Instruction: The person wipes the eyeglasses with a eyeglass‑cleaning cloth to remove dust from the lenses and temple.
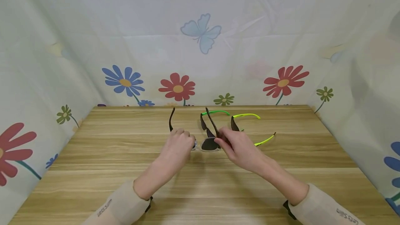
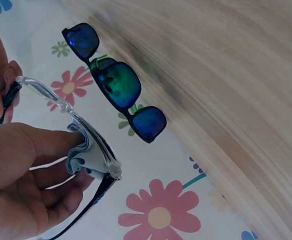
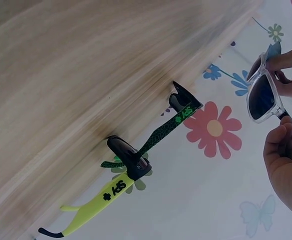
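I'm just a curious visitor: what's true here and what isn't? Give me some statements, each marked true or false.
1. The left hand holds a cloth against the clear-framed sunglasses. True.
2. The right hand grips a yellow temple. False: it holds a black temple of the clear-framed sunglasses.
3. A green-armed pair and a yellow-armed pair rest on the table. True.
4. The printed butterfly is red. False: it is pale blue.

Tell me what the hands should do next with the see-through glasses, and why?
Probably slide the cloth across to the bare lens: the left hand pinches it at the other lens, while the right hand holds the glasses by a dark arm.
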### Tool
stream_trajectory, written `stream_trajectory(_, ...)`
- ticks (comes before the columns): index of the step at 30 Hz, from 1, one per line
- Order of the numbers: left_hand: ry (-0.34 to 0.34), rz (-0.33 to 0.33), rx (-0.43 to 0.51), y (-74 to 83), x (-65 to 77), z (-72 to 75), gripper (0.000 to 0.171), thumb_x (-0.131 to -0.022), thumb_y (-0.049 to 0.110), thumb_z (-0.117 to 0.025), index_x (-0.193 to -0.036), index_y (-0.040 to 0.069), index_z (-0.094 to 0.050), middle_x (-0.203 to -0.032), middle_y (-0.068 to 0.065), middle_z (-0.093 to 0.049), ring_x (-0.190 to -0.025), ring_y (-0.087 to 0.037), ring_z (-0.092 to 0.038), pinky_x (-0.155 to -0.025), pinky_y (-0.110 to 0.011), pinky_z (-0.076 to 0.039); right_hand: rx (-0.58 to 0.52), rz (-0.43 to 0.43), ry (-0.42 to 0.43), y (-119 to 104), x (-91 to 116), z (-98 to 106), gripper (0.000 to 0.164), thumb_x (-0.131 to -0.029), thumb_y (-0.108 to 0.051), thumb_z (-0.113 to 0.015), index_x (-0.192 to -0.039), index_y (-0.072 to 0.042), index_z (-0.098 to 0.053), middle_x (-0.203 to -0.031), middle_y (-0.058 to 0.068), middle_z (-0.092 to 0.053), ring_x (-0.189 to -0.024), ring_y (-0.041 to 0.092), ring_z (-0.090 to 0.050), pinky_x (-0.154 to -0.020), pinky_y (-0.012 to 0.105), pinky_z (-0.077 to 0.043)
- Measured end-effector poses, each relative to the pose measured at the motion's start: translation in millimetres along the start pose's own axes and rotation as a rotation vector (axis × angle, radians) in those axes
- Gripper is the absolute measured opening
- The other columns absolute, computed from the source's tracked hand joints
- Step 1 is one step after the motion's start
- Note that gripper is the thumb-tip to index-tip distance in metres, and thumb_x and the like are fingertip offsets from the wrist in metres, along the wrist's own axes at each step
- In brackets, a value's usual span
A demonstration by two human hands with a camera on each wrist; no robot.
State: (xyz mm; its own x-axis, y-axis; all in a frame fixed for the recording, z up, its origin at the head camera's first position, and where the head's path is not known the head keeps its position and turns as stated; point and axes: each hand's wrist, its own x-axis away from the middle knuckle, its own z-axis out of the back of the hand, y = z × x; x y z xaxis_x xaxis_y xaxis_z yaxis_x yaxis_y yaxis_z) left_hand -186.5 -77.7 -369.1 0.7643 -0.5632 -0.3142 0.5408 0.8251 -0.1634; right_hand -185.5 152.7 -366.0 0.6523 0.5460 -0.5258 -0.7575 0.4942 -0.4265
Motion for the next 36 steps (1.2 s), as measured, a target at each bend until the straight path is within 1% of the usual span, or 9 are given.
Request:
stream_trajectory(3,-0.018,0.013,-0.066,-0.3,-0.7,-0.3,0.013,-0.081,-0.002,-0.085,-0.083,0.007,-0.076,-0.080,-0.006,-0.070,-0.079,-0.024,-0.063,-0.082,-0.038,-0.052,0.001,0.001,-0.004,0.0,-0.1,0.0,0.006,-0.101,-0.008,-0.066,-0.100,-0.009,-0.060,-0.074,-0.010,-0.050,-0.058,0.002,-0.042,-0.051,0.023,-0.040)
stream_trajectory(6,-0.029,0.019,-0.112,-0.6,-1.2,-1.1,0.014,-0.080,-0.001,-0.086,-0.084,0.008,-0.076,-0.080,-0.006,-0.070,-0.079,-0.024,-0.062,-0.084,-0.038,-0.050,0.002,0.002,-0.005,0.3,0.1,0.0,0.006,-0.101,-0.007,-0.066,-0.099,-0.009,-0.060,-0.074,-0.010,-0.051,-0.058,0.002,-0.042,-0.051,0.023,-0.040)
stream_trajectory(12,-0.035,0.005,-0.143,-1.5,-1.9,-4.4,0.014,-0.081,-0.001,-0.085,-0.088,0.008,-0.077,-0.083,-0.007,-0.071,-0.083,-0.025,-0.061,-0.088,-0.039,-0.049,0.005,0.008,-0.013,0.0,-0.4,-0.7,0.007,-0.100,-0.007,-0.066,-0.099,-0.008,-0.060,-0.074,-0.010,-0.050,-0.058,0.002,-0.042,-0.051,0.023,-0.040)
stream_trajectory(15,-0.029,-0.005,-0.141,-2.1,-1.8,-5.5,0.015,-0.081,-0.001,-0.086,-0.088,0.008,-0.077,-0.083,-0.007,-0.071,-0.084,-0.025,-0.062,-0.088,-0.039,-0.049,0.006,0.013,-0.016,-0.4,-0.9,-1.3,0.006,-0.100,-0.007,-0.066,-0.100,-0.008,-0.060,-0.074,-0.010,-0.050,-0.058,0.003,-0.042,-0.051,0.023,-0.040)
stream_trajectory(22,0.002,-0.032,-0.090,-2.5,-2.0,-6.7,0.018,-0.080,-0.004,-0.085,-0.086,0.009,-0.075,-0.080,-0.006,-0.070,-0.089,-0.026,-0.066,-0.088,-0.040,-0.050,0.010,0.012,-0.023,-0.8,-0.7,-1.9,0.006,-0.101,-0.008,-0.066,-0.102,-0.007,-0.060,-0.075,-0.009,-0.050,-0.059,0.003,-0.042,-0.052,0.023,-0.040)
stream_trajectory(27,0.025,-0.037,-0.076,-2.1,-2.8,-7.0,0.018,-0.080,-0.004,-0.085,-0.084,0.009,-0.074,-0.079,-0.006,-0.070,-0.088,-0.026,-0.066,-0.088,-0.041,-0.051,0.010,0.008,-0.024,-0.9,-0.4,-1.8,0.006,-0.101,-0.007,-0.065,-0.102,-0.007,-0.059,-0.075,-0.010,-0.049,-0.059,0.003,-0.041,-0.051,0.023,-0.040)
stream_trajectory(31,0.017,-0.034,-0.074,-2.2,-2.5,-6.3,0.017,-0.081,-0.002,-0.086,-0.087,0.009,-0.075,-0.084,-0.006,-0.072,-0.089,-0.025,-0.066,-0.088,-0.041,-0.050,0.004,-0.005,-0.030,-1.4,-0.1,-1.3,0.005,-0.102,-0.008,-0.065,-0.101,-0.008,-0.059,-0.074,-0.010,-0.048,-0.058,0.003,-0.041,-0.051,0.023,-0.039)
stream_trajectory(36,-0.022,-0.025,-0.082,-2.8,-1.8,-5.3,0.019,-0.080,-0.001,-0.087,-0.094,0.008,-0.077,-0.091,-0.008,-0.073,-0.092,-0.026,-0.066,-0.090,-0.041,-0.050,0.000,-0.016,-0.019,-1.5,0.0,-0.9,0.005,-0.102,-0.008,-0.065,-0.101,-0.008,-0.061,-0.074,-0.009,-0.050,-0.058,0.003,-0.042,-0.051,0.023,-0.040)
